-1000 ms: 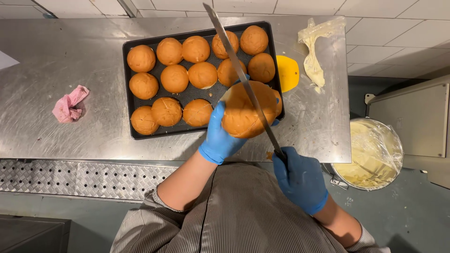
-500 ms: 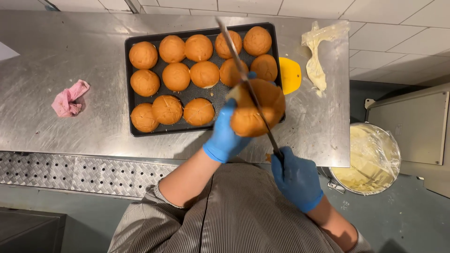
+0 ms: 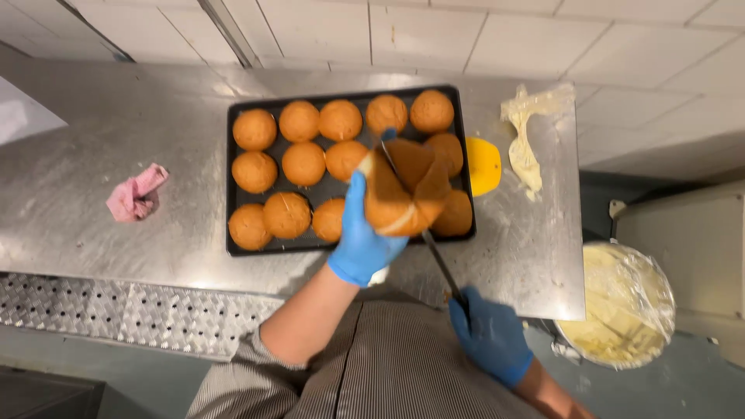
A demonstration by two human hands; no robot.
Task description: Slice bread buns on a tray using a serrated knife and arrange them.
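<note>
My left hand (image 3: 363, 237), in a blue glove, holds a round golden bun (image 3: 402, 188) up above the near right part of a black baking tray (image 3: 234, 172). My right hand (image 3: 490, 336), also gloved in blue, grips the dark handle of a long knife (image 3: 431, 248). The blade runs up into the bun, which is split open along the cut. Several more buns (image 3: 304, 164) sit in rows on the tray.
The tray rests on a steel table (image 3: 93, 147). A crumpled pink cloth (image 3: 137, 194) lies at the left. A yellow scraper (image 3: 484, 165) and a cream-filled piping bag (image 3: 526, 132) lie right of the tray. A plastic-covered bowl of cream (image 3: 621, 306) stands low on the right.
The knife has been drawn back through the bun, so much less blade sticks out beyond it. The bun now gapes open along the cut.
</note>
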